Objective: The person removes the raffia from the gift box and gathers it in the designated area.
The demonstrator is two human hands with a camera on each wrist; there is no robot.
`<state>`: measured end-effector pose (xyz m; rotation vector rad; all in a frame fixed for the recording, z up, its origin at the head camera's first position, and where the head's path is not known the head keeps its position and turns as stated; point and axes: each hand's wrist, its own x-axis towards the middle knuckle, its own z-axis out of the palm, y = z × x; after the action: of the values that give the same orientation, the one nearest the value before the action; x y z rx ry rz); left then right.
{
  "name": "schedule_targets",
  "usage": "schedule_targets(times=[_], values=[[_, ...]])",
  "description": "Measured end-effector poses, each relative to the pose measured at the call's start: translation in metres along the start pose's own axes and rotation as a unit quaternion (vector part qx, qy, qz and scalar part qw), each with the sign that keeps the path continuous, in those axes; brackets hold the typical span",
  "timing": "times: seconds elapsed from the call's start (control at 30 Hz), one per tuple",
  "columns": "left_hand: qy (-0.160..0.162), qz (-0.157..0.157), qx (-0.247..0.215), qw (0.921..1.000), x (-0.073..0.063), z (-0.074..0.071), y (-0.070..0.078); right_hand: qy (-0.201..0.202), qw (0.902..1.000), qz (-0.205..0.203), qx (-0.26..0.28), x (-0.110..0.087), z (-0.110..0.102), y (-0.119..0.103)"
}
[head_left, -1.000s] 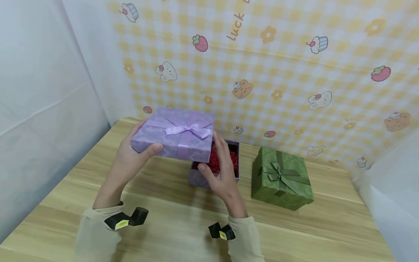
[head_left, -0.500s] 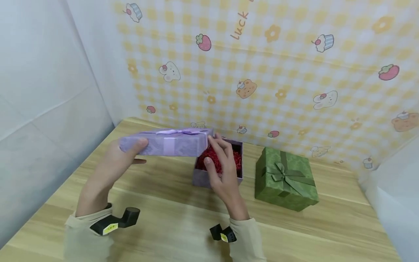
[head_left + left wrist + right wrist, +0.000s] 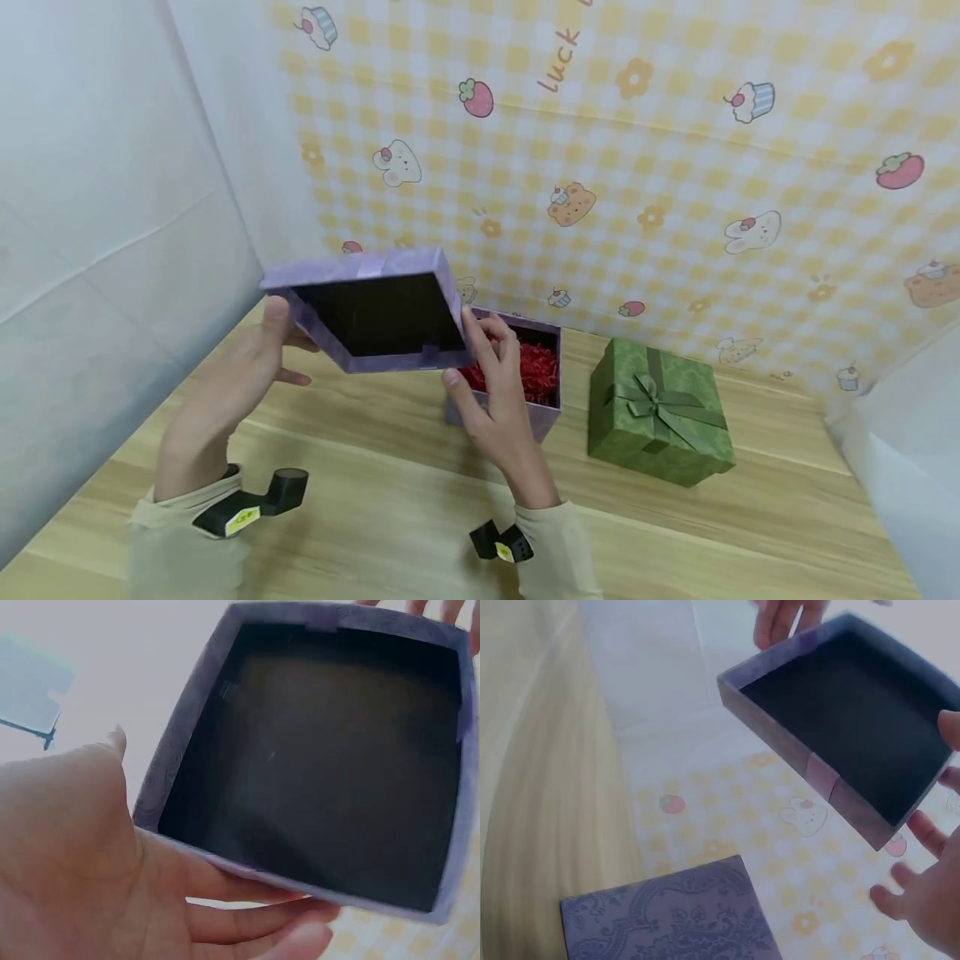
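Observation:
The purple box lid (image 3: 360, 271) is tilted in the air, its black inside facing me. With thumb and fingers, my right hand (image 3: 497, 408) pinches the lid's right side. My left hand (image 3: 232, 375) touches the lid's left side with loosely extended fingers; in the left wrist view, its thumb (image 3: 112, 742) stands apart from the rim. Behind my right hand stands the lidless purple box (image 3: 542, 417), holding red shredded paper (image 3: 538, 371); the lid and hand hide part of it. The lid's outer top and bow are turned away.
A green gift box (image 3: 671, 417) with a green ribbon bow stands to the right on the wooden table (image 3: 360, 508). Behind the table hangs a yellow checked cloth (image 3: 517, 167), with a white cloth (image 3: 112, 167) at the left.
The lid has turned from bow side up to its black inside facing me, moving slightly left. My left hand has moved left and its grip has loosened; the right stays at the lid.

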<state>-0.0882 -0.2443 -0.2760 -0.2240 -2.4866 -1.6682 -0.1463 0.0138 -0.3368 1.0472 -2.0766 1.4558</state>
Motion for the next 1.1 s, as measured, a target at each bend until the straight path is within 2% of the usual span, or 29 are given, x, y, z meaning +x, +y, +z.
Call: schedule_targets(times=[0.13,0.33,0.47,0.6,0.7,0.8,0.9,1.1], values=[[-0.011,0.007,0.042,0.9990,0.005,0.006,0.000,-0.021,0.9987,0.038,0.028,-0.002,0.002,0.000],[-0.005,0.021,0.099,0.9948,0.011,0.012,0.003,-0.031,0.9958,0.077,0.038,-0.003,0.004,0.002],[-0.016,0.016,0.103,0.9944,0.013,0.018,0.002,-0.048,0.9937,0.099,0.023,-0.002,0.003,0.000],[-0.044,0.016,0.094,0.9945,0.013,0.024,-0.001,-0.066,0.9905,0.119,0.019,0.003,-0.004,-0.017],[-0.053,0.062,0.082,0.9932,0.016,0.028,-0.003,-0.072,0.9863,0.145,0.031,0.007,-0.009,-0.029],[-0.046,0.130,0.089,0.9864,0.021,0.031,-0.005,-0.080,0.9809,0.172,0.043,0.008,-0.012,-0.032],[-0.034,0.172,0.099,0.9795,0.025,0.033,-0.006,-0.088,0.9794,0.173,0.055,0.008,-0.012,-0.027],[-0.022,0.183,0.115,0.9761,0.028,0.035,-0.007,-0.084,0.9830,0.159,0.036,0.001,-0.004,0.000]])
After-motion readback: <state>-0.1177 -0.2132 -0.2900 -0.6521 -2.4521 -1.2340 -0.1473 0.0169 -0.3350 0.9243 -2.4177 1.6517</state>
